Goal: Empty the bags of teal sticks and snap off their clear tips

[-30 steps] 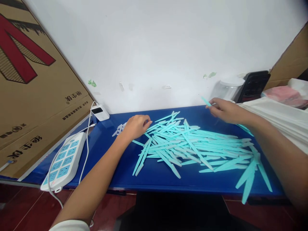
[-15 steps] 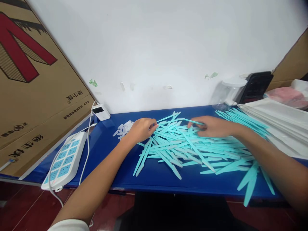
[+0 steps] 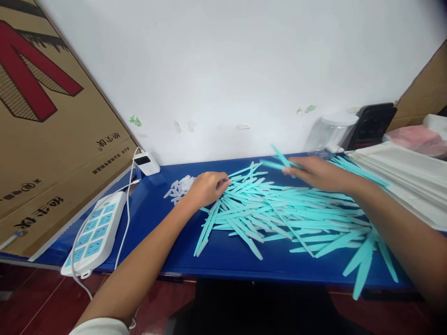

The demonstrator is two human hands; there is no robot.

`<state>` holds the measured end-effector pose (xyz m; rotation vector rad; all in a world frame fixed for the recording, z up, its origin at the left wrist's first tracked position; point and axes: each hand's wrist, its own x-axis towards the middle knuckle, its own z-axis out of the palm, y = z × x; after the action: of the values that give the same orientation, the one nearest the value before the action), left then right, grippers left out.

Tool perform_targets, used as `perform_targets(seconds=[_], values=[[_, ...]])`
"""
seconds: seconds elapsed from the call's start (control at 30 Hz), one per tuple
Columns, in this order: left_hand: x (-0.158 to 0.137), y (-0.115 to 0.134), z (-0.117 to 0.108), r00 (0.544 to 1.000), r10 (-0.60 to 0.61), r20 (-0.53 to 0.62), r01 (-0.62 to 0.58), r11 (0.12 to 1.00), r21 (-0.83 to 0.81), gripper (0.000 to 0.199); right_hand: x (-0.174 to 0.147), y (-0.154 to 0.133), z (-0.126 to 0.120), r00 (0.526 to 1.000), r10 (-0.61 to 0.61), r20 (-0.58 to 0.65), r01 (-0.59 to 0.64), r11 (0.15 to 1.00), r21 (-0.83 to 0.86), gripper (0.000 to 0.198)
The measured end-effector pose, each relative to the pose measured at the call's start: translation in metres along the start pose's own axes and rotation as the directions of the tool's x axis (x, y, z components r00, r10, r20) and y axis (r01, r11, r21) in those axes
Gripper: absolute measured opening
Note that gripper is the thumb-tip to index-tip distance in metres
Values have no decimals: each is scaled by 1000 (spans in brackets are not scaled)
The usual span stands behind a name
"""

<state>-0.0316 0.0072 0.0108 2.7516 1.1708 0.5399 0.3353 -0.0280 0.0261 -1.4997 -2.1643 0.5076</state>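
- We see a blue table with a smooth, slightly glossy top, its back edge along the wall;
- across its middle and right we find a loose pile of turquoise sticks with pale ends, crossing at many angles; at the near right a few fan out past the front edge;
- left of these we note a small heap of whitish pieces;
- towards the left end we have a white power strip with blue socket faces, a white cable beside it, and a small white device near the wall;
- at the far right we make out a second bunch of turquoise sticks, beside stacked white sheets.
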Motion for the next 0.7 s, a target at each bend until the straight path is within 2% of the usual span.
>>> perform_targets(seconds=[0.07,0.13,0.23,0.33,0.43,0.53,0.63,0.7], values=[[0,2,2,1000,6,-18,-7,998,-56,28,0,-8,3,997,3,-82,4,996,89,50],[0,8,5,999,-3,-38,-3,987,-160,32,-1,-20,10,995,58,-87,-32,960,278,50],[-1,27,8,999,-30,-37,13,919,-393,39,-2,-39,28,992,129,14,-112,797,593,51],[-3,50,13,1000,-15,13,19,806,-591,46,-2,-54,49,990,93,102,-138,634,761,49],[-6,66,20,996,36,84,33,719,-694,49,-5,-65,64,981,-11,192,-154,551,820,46],[-7,72,26,991,64,119,45,673,-738,52,-8,-73,68,972,-75,222,-145,553,821,43],[-8,71,27,993,65,95,29,657,-754,54,-9,-76,66,986,-23,165,-121,582,804,41],[-7,70,25,993,70,94,25,657,-754,54,-9,-75,62,996,44,77,-89,563,821,40]])
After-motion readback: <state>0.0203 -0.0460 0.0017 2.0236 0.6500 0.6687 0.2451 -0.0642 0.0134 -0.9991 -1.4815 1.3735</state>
